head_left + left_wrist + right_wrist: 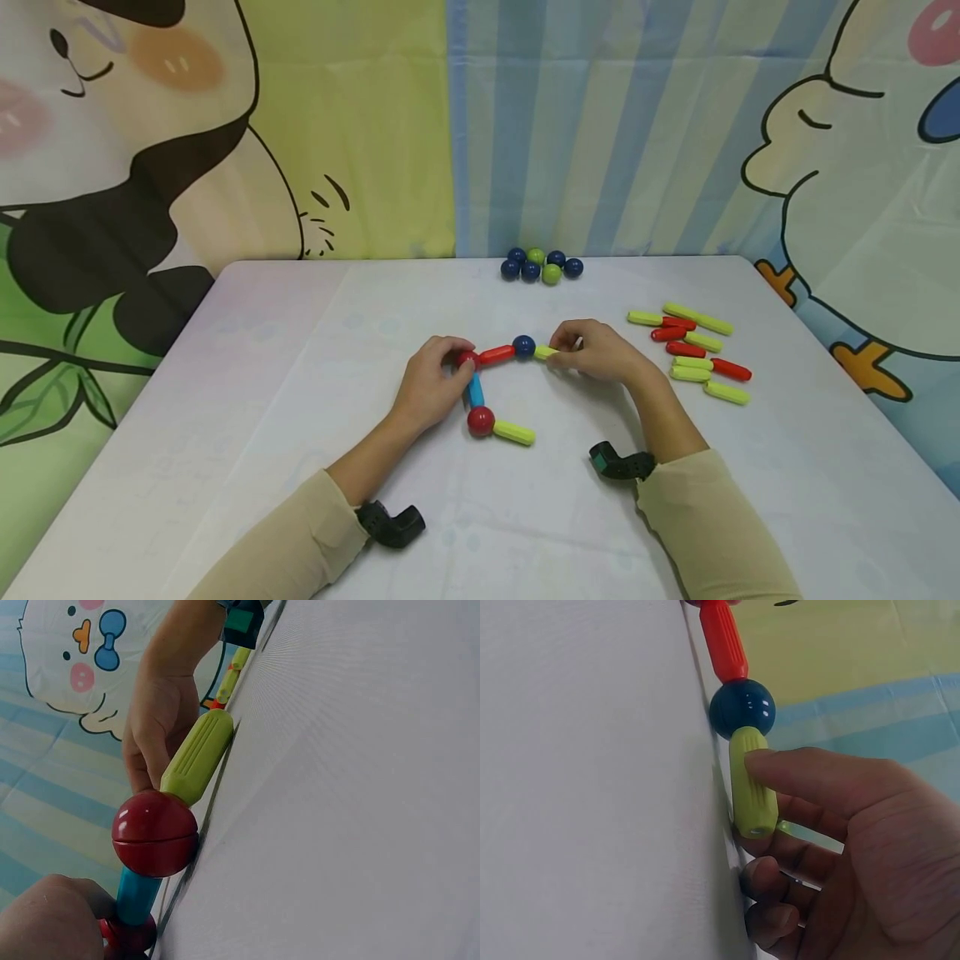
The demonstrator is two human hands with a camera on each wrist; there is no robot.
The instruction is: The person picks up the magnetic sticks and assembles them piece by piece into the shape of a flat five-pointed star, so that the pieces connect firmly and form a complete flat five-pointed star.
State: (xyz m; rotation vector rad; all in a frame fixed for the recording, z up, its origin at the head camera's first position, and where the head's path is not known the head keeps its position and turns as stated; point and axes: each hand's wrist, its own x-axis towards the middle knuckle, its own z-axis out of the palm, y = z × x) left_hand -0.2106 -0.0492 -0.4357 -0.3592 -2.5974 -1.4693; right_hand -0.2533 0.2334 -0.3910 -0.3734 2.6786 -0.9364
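Observation:
A joined chain of balls and rods lies on the white table. My left hand (430, 385) grips the red ball (468, 360) at its upper left corner. From that ball a red rod (497, 356) runs to a dark blue ball (524, 347), and a blue rod (476, 392) runs to a nearer red ball (481, 422) bearing a yellow-green rod (514, 432). My right hand (596, 354) pinches another yellow-green rod (751, 784) between thumb and fingers, its end against the dark blue ball (742, 709) in the right wrist view.
Several dark blue balls (530, 272) and two green balls (551, 274) sit at the table's back edge. Several yellow-green rods (727, 392) and red rods (731, 369) lie on the right. A printed curtain (360, 125) hangs behind the table.

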